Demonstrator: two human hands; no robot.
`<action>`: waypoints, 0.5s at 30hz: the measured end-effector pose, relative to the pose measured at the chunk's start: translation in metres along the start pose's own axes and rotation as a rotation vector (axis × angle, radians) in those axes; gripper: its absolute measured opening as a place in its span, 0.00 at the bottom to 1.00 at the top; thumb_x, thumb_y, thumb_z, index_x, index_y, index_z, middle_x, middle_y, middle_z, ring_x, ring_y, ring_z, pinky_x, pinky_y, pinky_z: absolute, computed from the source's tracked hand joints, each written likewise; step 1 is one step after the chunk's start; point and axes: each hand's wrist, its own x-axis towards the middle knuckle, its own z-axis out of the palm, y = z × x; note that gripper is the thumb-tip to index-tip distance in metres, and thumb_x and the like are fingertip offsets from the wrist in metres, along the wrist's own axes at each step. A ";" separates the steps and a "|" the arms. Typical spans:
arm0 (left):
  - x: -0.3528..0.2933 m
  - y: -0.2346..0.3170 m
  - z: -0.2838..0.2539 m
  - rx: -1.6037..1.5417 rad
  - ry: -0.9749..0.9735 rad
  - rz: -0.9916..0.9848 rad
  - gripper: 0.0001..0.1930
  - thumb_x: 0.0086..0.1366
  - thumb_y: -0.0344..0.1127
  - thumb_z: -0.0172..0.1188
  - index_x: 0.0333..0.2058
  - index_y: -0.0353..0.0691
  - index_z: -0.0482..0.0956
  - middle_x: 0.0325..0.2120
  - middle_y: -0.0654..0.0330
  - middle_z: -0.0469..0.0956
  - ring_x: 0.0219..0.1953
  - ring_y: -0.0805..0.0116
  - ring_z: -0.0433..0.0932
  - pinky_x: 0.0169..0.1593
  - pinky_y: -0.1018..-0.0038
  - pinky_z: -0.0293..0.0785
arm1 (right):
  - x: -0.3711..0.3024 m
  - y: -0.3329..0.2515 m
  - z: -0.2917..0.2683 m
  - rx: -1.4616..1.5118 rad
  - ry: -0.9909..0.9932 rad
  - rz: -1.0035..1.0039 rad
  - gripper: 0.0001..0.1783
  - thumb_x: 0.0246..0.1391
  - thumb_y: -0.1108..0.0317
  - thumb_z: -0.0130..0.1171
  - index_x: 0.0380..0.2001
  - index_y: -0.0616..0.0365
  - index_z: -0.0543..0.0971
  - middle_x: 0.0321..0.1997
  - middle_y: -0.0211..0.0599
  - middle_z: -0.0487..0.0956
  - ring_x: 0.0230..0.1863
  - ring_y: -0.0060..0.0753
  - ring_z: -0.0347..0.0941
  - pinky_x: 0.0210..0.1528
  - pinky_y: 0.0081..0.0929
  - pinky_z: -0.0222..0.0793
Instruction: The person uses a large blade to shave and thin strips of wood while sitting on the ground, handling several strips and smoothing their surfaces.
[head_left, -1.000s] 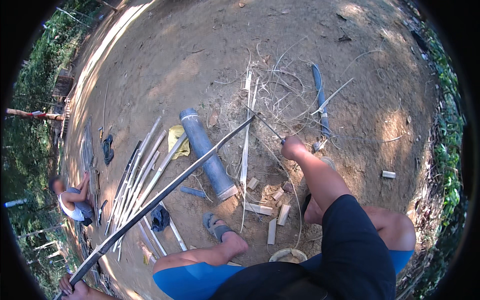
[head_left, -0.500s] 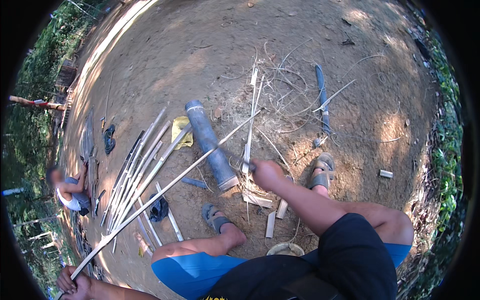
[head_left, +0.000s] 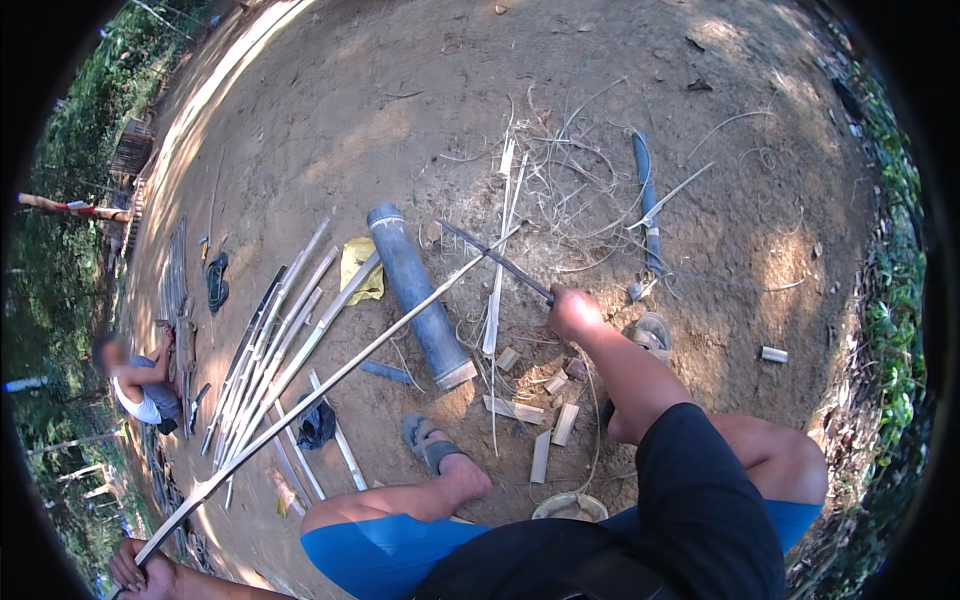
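My left hand [head_left: 142, 570], at the lower left, is closed around the near end of a long split bamboo pole [head_left: 360, 358]. The pole slants up and right across the scene to a thin far end. My right hand [head_left: 576, 312] grips the handle of a long knife [head_left: 520, 275] with a dark, narrow blade. The blade points up and left and crosses the pole close to its far end. Below the pole lies a thick dark tube [head_left: 415, 290], apparently a bamboo section. Pale split strips [head_left: 496, 300] lie on the ground near the blade.
Several split bamboo lengths [head_left: 270, 350] lie at the left, beside a yellow cloth [head_left: 361, 270]. Curly shavings [head_left: 570, 170] and a blue-grey tube [head_left: 645, 190] are farther out. Small cut pieces [head_left: 565, 424] and a bowl [head_left: 570, 507] sit near my feet. Another person [head_left: 145, 380] sits far left.
My right hand has moved right and slightly up, bringing the knife blade from a blur below the pole to across its far end. The left hand and pole have barely shifted.
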 end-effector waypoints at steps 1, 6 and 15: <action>0.000 0.004 0.001 0.025 0.013 0.007 0.40 0.64 0.78 0.24 0.16 0.46 0.61 0.07 0.69 0.58 0.08 0.78 0.56 0.21 0.80 0.55 | -0.007 -0.015 -0.011 0.031 -0.020 -0.011 0.13 0.60 0.65 0.52 0.48 0.51 0.76 0.42 0.46 0.81 0.44 0.47 0.79 0.48 0.46 0.73; 0.010 0.010 -0.015 0.053 0.060 -0.002 0.39 0.64 0.77 0.25 0.16 0.46 0.61 0.08 0.69 0.58 0.09 0.78 0.56 0.21 0.80 0.54 | -0.047 -0.067 -0.022 0.026 -0.081 -0.337 0.13 0.54 0.65 0.54 0.43 0.51 0.74 0.40 0.47 0.81 0.45 0.53 0.77 0.51 0.45 0.72; 0.017 0.019 -0.036 0.093 0.109 -0.006 0.39 0.65 0.76 0.24 0.18 0.44 0.61 0.09 0.68 0.58 0.10 0.78 0.55 0.21 0.80 0.54 | 0.015 -0.022 -0.035 0.033 -0.113 0.084 0.16 0.52 0.73 0.52 0.46 0.55 0.78 0.46 0.51 0.81 0.51 0.54 0.77 0.54 0.45 0.70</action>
